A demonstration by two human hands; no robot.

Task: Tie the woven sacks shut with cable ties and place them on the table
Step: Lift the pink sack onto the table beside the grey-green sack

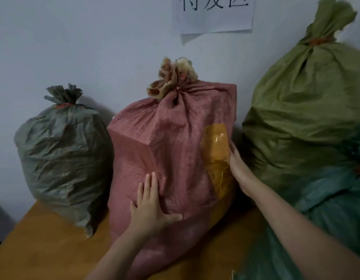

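A pink woven sack (171, 142) with a tied, bunched neck stands upright on the wooden table (43, 249), in the middle of the view. A patch of yellow tape (215, 150) covers part of its right side. My left hand (151, 209) presses flat against the sack's lower front with straight fingers. My right hand (238, 166) lies flat against the sack's right side, beside the tape. A grey-green sack (62, 158) with a tied neck stands to the left. An olive-green tied sack (304, 118) stands to the right.
A teal-green sack (326, 209) lies low at the right, under my right forearm. The wall is right behind the sacks, with a paper sign (213, 15) on it. The table's left edge drops off at the lower left.
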